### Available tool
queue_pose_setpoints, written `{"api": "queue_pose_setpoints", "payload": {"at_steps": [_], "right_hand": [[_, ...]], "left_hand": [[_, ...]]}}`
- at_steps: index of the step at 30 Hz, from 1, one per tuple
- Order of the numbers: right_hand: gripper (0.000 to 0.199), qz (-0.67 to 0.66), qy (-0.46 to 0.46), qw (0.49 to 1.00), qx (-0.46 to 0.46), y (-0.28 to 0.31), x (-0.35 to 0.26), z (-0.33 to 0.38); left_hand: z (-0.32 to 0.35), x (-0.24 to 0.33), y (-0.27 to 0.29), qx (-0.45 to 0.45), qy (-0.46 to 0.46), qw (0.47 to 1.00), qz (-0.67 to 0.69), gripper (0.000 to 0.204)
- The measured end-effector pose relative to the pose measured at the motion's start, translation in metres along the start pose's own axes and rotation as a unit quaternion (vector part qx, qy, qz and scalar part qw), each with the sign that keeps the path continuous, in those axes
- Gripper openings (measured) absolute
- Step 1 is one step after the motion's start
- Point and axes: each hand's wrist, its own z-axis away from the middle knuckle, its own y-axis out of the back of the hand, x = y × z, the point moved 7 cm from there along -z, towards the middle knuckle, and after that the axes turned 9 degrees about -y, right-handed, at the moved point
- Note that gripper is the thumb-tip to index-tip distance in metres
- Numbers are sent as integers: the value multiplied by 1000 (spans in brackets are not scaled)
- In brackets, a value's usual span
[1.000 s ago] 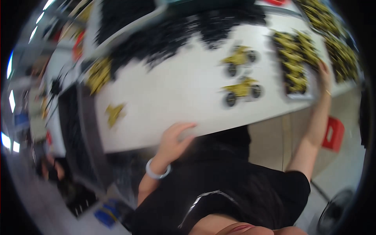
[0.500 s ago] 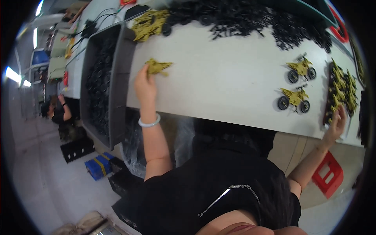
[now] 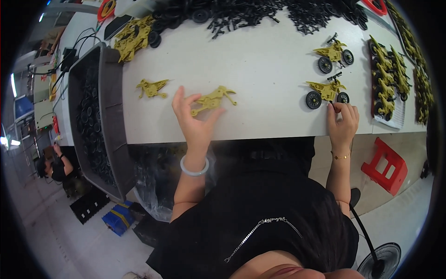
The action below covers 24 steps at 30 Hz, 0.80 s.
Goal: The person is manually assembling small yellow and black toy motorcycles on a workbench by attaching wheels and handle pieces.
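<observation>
My left hand [image 3: 194, 122] holds a yellow plastic motorcycle frame [image 3: 213, 99] between thumb and fingers, just above the white table [image 3: 260, 69]. A second yellow frame piece [image 3: 151, 88] lies on the table to its left. My right hand [image 3: 343, 122] rests at the table's front edge, fingers pinched on a small dark part right below an assembled yellow toy motorcycle [image 3: 325, 91]. Another assembled toy motorcycle [image 3: 333, 52] stands behind it.
A grey bin of black wheels [image 3: 90, 121] stands at the table's left end. Black parts are heaped [image 3: 278, 11] along the back, with a yellow frame pile [image 3: 132, 35]. Finished motorcycles fill a tray [image 3: 388, 79] at right. A red stool [image 3: 385, 162] and fan [image 3: 378, 260] sit on the floor.
My left hand has come back from the far left, carrying a yellow frame toward the table's middle. My right hand has moved left from the tray to below the near motorcycle.
</observation>
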Motion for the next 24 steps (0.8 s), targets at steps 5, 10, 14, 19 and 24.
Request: {"api": "queue_pose_setpoints", "payload": {"at_steps": [5,10,14,19,24], "right_hand": [[13,-48,71,996,-22,-10,-41,11],[14,-68,91,992,-46,-26,-76,15],[13,-101,111,988,-46,-34,-87,22],[15,-102,132,985,-43,-35,-87,26],[16,-104,136,984,-43,-36,-84,28]], "left_hand": [[-3,24,8,-71,-89,972,-206,57],[-4,7,5,-192,-103,941,-260,46],[-9,30,5,-115,-52,990,-67,36],[-4,89,-63,-186,-164,969,-5,33],[-8,95,-95,-194,-222,955,-36,31]]}}
